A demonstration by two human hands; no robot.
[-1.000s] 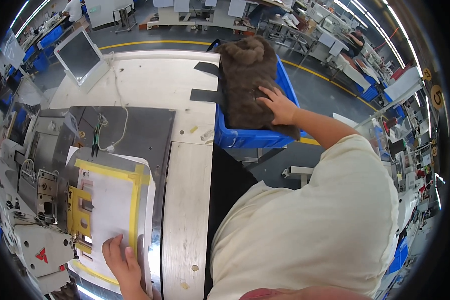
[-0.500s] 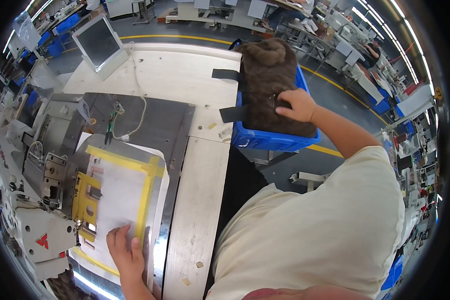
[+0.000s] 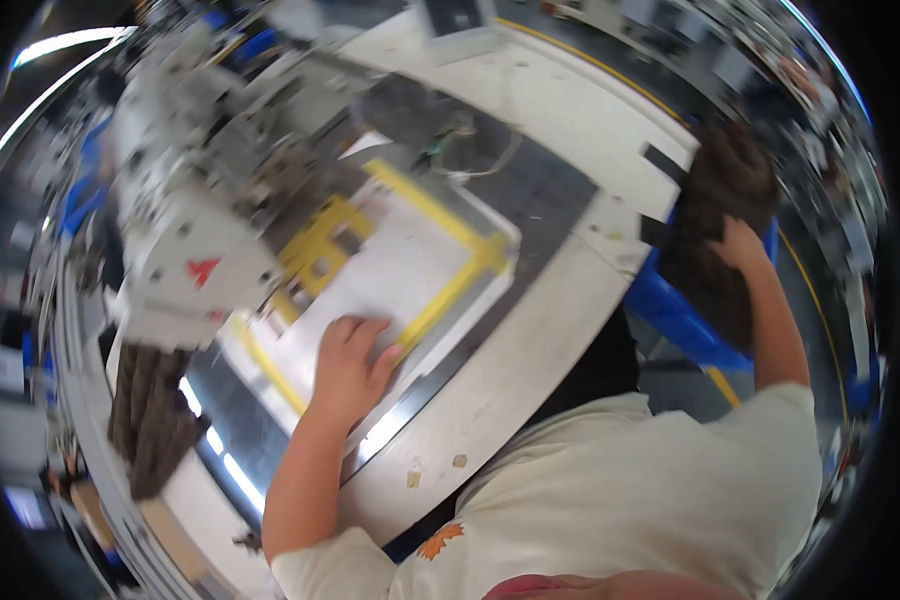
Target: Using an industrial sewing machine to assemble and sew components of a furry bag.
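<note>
My left hand (image 3: 348,372) lies on a white sheet (image 3: 395,285) edged with yellow tape, its fingers a little spread and nothing in them. Beside that sheet a yellow metal plate with cut-outs (image 3: 322,258) sits under the head of a white sewing machine (image 3: 175,265). Over on the right, my right hand (image 3: 745,248) is at a pile of brown furry fabric (image 3: 710,265) that fills a blue bin (image 3: 685,325). Its fingers sink into the fur and seem to pinch it, though blur and pile hide the tips.
Brown furry fabric (image 3: 150,420) hangs below the machine head at the left. On the dark table plate lie small green-handled snips (image 3: 433,152) and a cord. A monitor (image 3: 455,18) stands at the back. Black straps (image 3: 665,162) join the pale tabletop (image 3: 530,335) and bin.
My view has swung left, so table, machine and bin appear shifted right and turned. Both hands remain at the same places, left on the sheet and right on the fur. The picture is blurrier.
</note>
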